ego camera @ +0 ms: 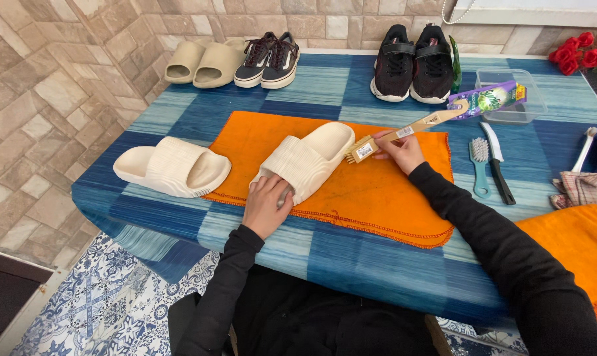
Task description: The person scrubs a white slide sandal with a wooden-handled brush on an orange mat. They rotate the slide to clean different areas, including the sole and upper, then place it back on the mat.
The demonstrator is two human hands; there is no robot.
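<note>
A cream ribbed slide sandal [308,158] lies on an orange cloth [358,191] in the middle of the blue table [351,264]. My left hand [267,203] presses down on its near end and holds it still. My right hand [400,150] grips a wooden-handled brush [404,132], with the bristle head touching the sandal's far end. The matching cream sandal [173,168] rests to the left, partly on the cloth's edge.
Beige slides [205,62], dark sneakers [268,59] and black shoes [414,62] line the table's back. A clear plastic tub [509,95] with a purple packet, a teal brush [479,165], a black tool [497,161] and cloths [578,188] lie at the right.
</note>
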